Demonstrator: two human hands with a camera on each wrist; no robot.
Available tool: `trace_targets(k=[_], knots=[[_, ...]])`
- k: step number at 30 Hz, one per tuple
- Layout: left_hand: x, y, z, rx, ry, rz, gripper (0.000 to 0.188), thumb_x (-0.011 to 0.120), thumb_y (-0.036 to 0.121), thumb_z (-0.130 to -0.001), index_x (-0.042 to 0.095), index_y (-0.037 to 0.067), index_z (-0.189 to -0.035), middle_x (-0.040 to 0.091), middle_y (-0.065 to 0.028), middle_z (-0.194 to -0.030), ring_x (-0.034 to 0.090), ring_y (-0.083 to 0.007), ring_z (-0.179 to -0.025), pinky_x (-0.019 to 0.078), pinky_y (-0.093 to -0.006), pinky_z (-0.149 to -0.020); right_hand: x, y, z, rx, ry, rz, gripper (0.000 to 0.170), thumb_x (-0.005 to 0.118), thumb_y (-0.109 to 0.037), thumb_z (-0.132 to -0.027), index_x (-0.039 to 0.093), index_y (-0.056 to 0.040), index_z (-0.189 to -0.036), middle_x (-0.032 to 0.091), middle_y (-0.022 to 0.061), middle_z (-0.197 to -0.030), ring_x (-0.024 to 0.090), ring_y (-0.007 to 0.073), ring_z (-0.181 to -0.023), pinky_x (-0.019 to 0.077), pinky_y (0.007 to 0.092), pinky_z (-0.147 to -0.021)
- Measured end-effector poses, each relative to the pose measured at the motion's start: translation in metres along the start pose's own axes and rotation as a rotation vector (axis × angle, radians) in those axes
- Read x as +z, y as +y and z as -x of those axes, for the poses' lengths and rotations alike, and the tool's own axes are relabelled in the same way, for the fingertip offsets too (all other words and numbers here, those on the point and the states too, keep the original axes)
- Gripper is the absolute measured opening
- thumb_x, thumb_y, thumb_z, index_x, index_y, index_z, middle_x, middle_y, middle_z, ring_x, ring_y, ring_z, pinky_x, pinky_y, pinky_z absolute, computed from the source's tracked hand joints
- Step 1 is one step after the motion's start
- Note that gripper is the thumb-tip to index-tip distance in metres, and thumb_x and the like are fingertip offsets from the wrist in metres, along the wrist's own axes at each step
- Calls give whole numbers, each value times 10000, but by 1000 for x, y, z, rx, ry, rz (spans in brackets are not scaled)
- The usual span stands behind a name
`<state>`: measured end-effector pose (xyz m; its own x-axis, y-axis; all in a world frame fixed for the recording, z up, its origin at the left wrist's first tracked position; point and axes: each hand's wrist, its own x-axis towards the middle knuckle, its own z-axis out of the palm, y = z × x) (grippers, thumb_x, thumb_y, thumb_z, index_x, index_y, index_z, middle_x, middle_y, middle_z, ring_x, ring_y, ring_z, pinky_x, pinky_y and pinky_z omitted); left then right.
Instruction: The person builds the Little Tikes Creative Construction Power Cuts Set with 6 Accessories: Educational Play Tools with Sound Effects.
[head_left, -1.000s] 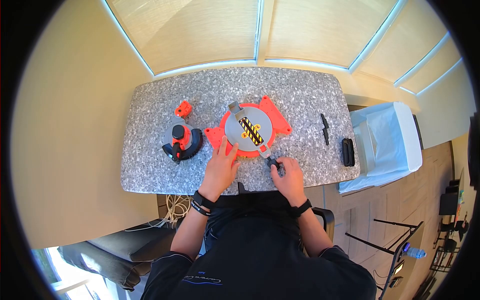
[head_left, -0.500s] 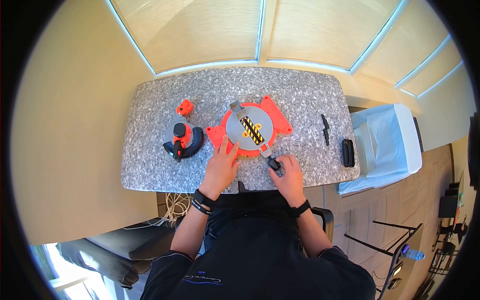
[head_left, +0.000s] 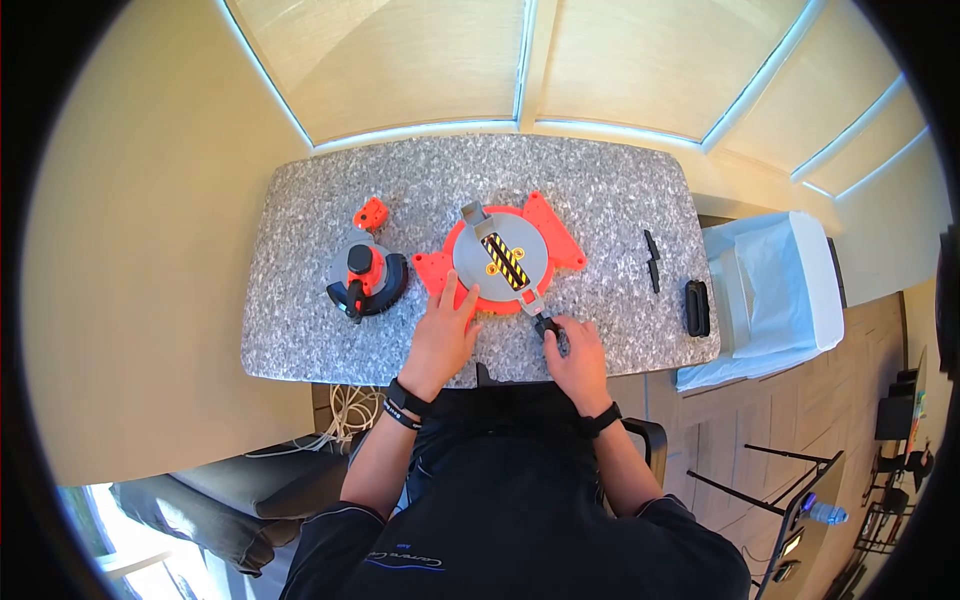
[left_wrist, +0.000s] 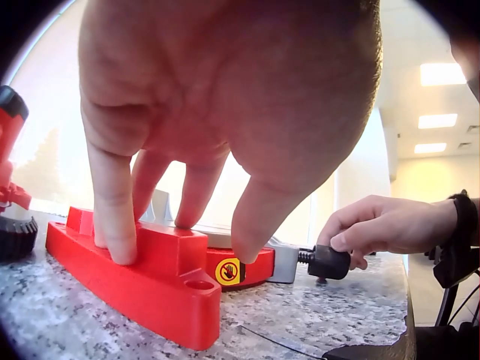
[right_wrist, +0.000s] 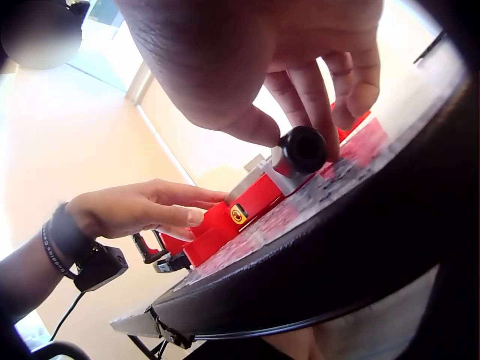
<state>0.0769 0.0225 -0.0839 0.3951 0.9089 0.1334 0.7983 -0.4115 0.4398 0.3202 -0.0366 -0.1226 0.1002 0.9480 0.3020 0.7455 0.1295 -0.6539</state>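
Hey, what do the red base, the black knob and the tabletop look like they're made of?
Red base: most likely moulded plastic, smooth with a slight sheen; its colour is even and its corners rounded. Knob: probably hard plastic, dull black, though rubber is possible. Tabletop: grey and speckled like granite, but it could be a printed laminate.

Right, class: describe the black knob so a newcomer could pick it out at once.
On the speckled grey table, find the round red and grey base with a striped strip. Follow the grey arm at its near edge to the black knob, pinched by the right hand. Unlike the loose black pieces further right, it sits on a threaded screw.
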Motion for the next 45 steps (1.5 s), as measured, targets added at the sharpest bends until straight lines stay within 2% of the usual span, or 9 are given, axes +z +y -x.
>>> trace_targets(k=[6, 8, 11, 15, 21, 26, 29, 35, 45], knots=[[-1, 1, 0, -7, -2, 0, 653, 757, 176, -883, 533, 101, -1492, 372, -284, -1585, 527, -468, -1284, 496, -507, -1051, -8, -11, -3, 13, -31, 10, 320, 752, -153, -879, 653, -38, -1160, 702, 150, -1040, 627, 365, -946, 529, 458, -811], [-1, 2, -1, -3, -2, -5, 653, 756, 176, -884, 533, 99, -1492, 372, -285, -1584, 525, -466, -1289, 495, -505, -1054, -8, -12, -2, -51, 56, 10, 344, 784, -154, -850, 646, -42, -1145, 687, 143, -1095, 633, 362, -994, 534, 450, -862], [-4, 5, -1, -24, -23, -10, 652, 756, 178, -885, 533, 97, -1493, 372, -288, -1582, 522, -462, -1298, 493, -501, -1060, -6, -8, -1, -71, 57, 15, 357, 806, -144, -821, 639, -48, -1122, 667, 134, -1124, 633, 361, -1025, 538, 449, -883], [-1, 3, -1, -18, -17, -6, 651, 757, 181, -885, 534, 96, -1491, 374, -288, -1581, 523, -462, -1297, 492, -500, -1061, -2, -6, 0, -34, 27, -23, 344, 808, -125, -811, 633, -53, -1099, 660, 129, -1111, 632, 364, -1021, 538, 450, -875], [-2, 3, -2, -26, -32, -16, 654, 758, 185, -883, 534, 96, -1492, 374, -287, -1583, 525, -473, -1291, 491, -504, -1061, -5, -5, -3, -101, 62, 3, 269, 774, -116, -841, 657, -23, -1064, 680, 151, -1028, 629, 368, -957, 535, 452, -824], [-2, 4, -2, -30, -28, -11, 658, 757, 189, -884, 531, 100, -1496, 374, -289, -1583, 528, -477, -1286, 491, -508, -1062, -2, 2, -1, -82, 32, 31, 301, 740, -129, -879, 701, 13, -1141, 713, 170, -978, 627, 368, -899, 532, 457, -801], [-1, 3, -2, -24, -27, -19, 662, 758, 191, -884, 529, 100, -1498, 374, -293, -1583, 528, -480, -1286, 491, -507, -1063, -2, 1, 0, -78, 28, 51, 373, 746, -140, -879, 685, 17, -1212, 714, 170, -1038, 630, 363, -929, 532, 452, -820], [-1, 3, -2, -15, -26, -37, 656, 757, 189, -886, 530, 89, -1493, 379, -294, -1577, 530, -482, -1282, 494, -506, -1056, -8, -13, -1, -97, 71, 36, 385, 785, -133, -835, 670, -23, -1186, 665, 150, -1150, 629, 364, -1006, 529, 439, -875], [1, 1, -2, 1, -18, -54, 655, 759, 181, -881, 531, 74, -1485, 352, -287, -1592, 523, -460, -1287, 539, -486, -1012, -5, -9, -2, -108, 60, 6, 321, 750, -113, -857, 675, -20, -1155, 677, 156, -1094, 630, 371, -977, 527, 449, -853]])
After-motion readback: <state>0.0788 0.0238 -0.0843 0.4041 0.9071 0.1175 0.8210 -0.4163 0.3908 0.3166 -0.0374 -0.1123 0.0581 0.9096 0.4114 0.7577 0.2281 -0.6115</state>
